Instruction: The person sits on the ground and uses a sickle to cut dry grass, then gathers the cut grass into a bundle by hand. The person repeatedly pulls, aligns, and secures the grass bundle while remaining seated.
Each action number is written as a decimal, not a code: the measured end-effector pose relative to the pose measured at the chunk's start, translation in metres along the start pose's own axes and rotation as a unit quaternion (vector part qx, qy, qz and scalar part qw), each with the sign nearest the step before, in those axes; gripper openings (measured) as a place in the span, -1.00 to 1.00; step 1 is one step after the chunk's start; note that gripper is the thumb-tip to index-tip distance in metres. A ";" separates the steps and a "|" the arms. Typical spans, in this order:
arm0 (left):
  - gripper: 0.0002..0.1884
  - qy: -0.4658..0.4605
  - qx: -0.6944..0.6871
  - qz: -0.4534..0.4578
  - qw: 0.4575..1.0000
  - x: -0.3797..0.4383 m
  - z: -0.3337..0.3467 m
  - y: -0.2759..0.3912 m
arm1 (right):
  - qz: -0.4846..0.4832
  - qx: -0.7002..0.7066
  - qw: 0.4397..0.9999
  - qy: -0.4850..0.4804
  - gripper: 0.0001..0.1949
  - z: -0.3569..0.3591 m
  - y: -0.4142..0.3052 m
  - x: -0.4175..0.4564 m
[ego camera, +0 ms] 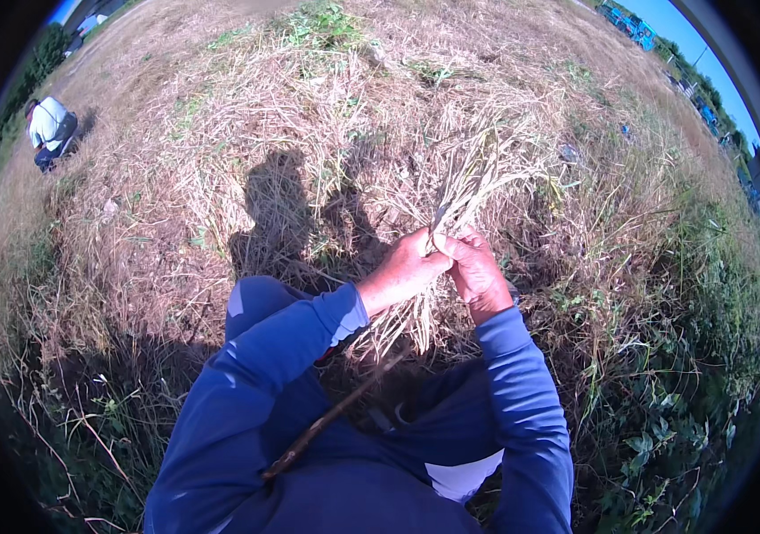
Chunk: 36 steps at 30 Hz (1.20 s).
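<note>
A bundle of dry straw-coloured grass stalks point(470, 183) fans out above my hands, its lower ends spreading below them. My left hand point(401, 267) is closed around the middle of the bundle. Pressed close beside it, my right hand point(479, 267) pinches stalks between thumb and fingers at the same spot. Whether a strand is wound around the bundle there is hidden by my fingers. A thin wooden stick point(334, 417) slants across my lap, under the lower stalks.
Dry cut grass point(173, 167) covers the ground ahead, with green weeds point(660, 440) at the lower right. A person in a white top point(51, 127) crouches at the far left. Blue vehicles point(630, 27) stand at the far right edge. My bent knee point(256, 300) is at left.
</note>
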State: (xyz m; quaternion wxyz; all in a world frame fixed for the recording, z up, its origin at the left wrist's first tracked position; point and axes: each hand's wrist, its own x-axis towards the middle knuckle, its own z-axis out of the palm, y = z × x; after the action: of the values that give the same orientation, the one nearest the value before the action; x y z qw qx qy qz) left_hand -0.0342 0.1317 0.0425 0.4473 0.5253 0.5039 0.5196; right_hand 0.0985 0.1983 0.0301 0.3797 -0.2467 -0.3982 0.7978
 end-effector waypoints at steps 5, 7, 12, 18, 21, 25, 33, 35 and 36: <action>-0.69 -0.037 0.011 -0.032 0.999 0.004 -0.004 -0.004 | -0.018 0.022 0.999 0.024 -0.71 -0.006 0.001 0.003; -0.66 -0.038 0.051 -0.012 0.998 0.003 -0.004 0.000 | -0.051 0.036 0.998 0.017 -0.72 -0.006 0.002 0.005; -0.61 -0.036 0.058 0.011 0.998 0.008 -0.006 -0.023 | -0.059 0.028 0.997 0.031 -0.74 -0.005 -0.001 0.006; -0.59 -0.021 0.063 0.009 0.998 0.007 -0.004 -0.014 | -0.070 0.032 0.996 0.043 -0.80 -0.003 -0.006 0.004; -0.61 -0.038 0.085 0.013 0.996 0.014 -0.009 -0.029 | -0.060 0.030 0.996 0.055 -0.82 -0.009 -0.009 0.007; -0.68 -0.030 0.066 -0.015 0.997 0.016 -0.015 -0.026 | -0.067 0.040 0.994 0.072 -0.80 -0.011 -0.012 0.006; -0.71 -0.036 -0.083 -0.101 0.991 0.015 -0.022 0.005 | -0.065 0.056 0.993 0.084 -0.76 -0.005 -0.023 0.002; -0.75 -0.036 -0.074 -0.125 0.989 0.016 -0.024 0.004 | -0.070 0.062 0.993 0.077 -0.75 -0.007 -0.022 0.004; -0.75 -0.033 -0.068 -0.127 0.989 0.017 -0.025 0.000 | -0.067 0.064 0.992 0.087 -0.76 -0.009 -0.021 0.005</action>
State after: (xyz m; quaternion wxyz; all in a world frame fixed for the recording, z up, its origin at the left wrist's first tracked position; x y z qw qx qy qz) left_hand -0.0602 0.1475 0.0459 0.5606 0.4425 0.5152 0.4737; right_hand 0.1099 0.2147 0.0417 0.4808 -0.2629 -0.3271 0.7699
